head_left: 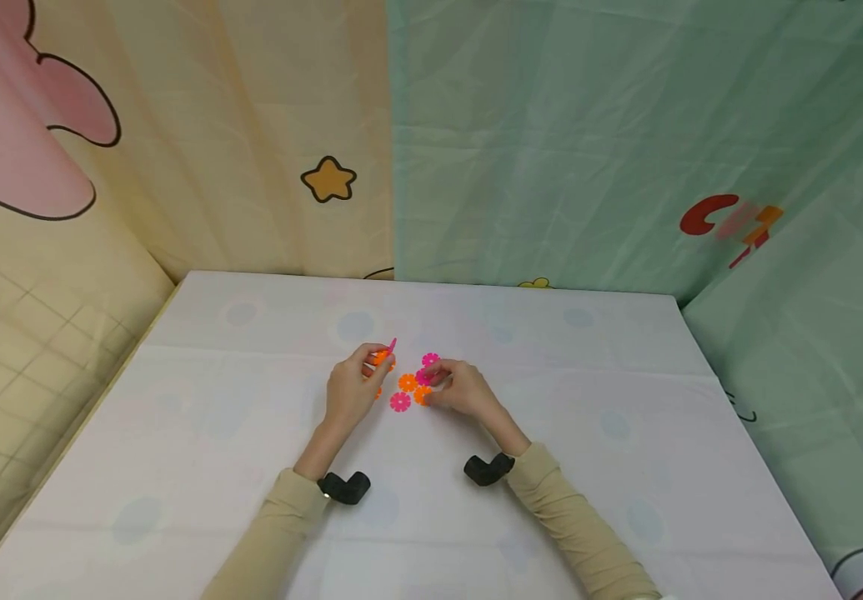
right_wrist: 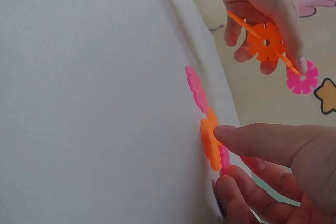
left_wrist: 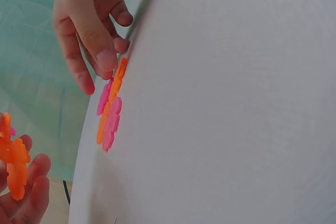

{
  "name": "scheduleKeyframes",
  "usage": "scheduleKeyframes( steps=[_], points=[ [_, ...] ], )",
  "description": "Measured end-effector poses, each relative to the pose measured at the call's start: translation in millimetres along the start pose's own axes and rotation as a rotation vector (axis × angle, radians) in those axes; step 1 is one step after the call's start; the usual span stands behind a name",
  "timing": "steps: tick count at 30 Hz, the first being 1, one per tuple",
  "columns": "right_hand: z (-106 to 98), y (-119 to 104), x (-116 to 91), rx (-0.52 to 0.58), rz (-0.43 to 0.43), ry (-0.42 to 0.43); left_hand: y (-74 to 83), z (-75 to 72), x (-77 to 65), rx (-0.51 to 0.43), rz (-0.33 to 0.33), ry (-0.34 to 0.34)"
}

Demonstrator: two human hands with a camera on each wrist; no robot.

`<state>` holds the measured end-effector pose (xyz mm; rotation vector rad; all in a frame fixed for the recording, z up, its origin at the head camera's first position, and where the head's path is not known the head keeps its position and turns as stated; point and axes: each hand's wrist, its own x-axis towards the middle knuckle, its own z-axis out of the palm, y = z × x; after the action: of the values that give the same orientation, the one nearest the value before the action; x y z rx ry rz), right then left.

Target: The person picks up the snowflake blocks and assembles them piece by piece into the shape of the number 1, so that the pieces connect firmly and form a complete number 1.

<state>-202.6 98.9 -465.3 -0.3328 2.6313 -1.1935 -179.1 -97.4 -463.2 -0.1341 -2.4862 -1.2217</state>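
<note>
1. The left hand pinches a joined piece of orange and pink notched plastic discs, raised above the counter.
2. The right hand has thumb and fingers apart, loosely bent over flat discs; its thumb is at an orange notched plastic disc, though a firm grip cannot be told.
3. Just left lies a second orange disc, with a round pink notched plastic disc on its near side.
4. Another pink disc lies farthest.
5. The white cloth-covered counter carries them.
6. Beyond stand beige and green fabric hangings, left and right.
</note>
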Motion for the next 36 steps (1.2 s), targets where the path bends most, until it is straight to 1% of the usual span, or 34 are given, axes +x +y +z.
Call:
scheduleKeyframes(
  steps=[6,9,13,20,25,28,32,36],
  points=[
    [3,-1,-1,-0.075,-0.033,-0.011,1.5,0.1,-0.2,-0.004,-0.002,-0.009],
    [4,-3,-3,-0.095,-0.041,-0.008,1.9,0.1,-0.3,-0.010,0.002,-0.009],
    [5,-7,-6,-0.123,-0.035,-0.014,2.7,0.1,-0.8,-0.008,0.000,-0.014],
    [5,-10,-9,-0.148,-0.010,-0.027,4.8,0.1,-1.2,0.009,-0.030,-0.044],
    [5,-6,-9,-0.172,-0.028,-0.009,6.2,0.3,-2.4,0.016,-0.042,-0.056],
    [4,-4,-9,-0.170,-0.035,0.001,6.7,1.0,-3.1,0.020,-0.045,-0.055],
    [1,-3,-8,-0.139,-0.038,0.006,6.8,2.4,-3.1,0.019,-0.037,-0.044],
    [-4,-4,-9,-0.095,-0.042,0.025,7.6,4.2,-3.0,-0.014,-0.042,-0.048]
  ],
)
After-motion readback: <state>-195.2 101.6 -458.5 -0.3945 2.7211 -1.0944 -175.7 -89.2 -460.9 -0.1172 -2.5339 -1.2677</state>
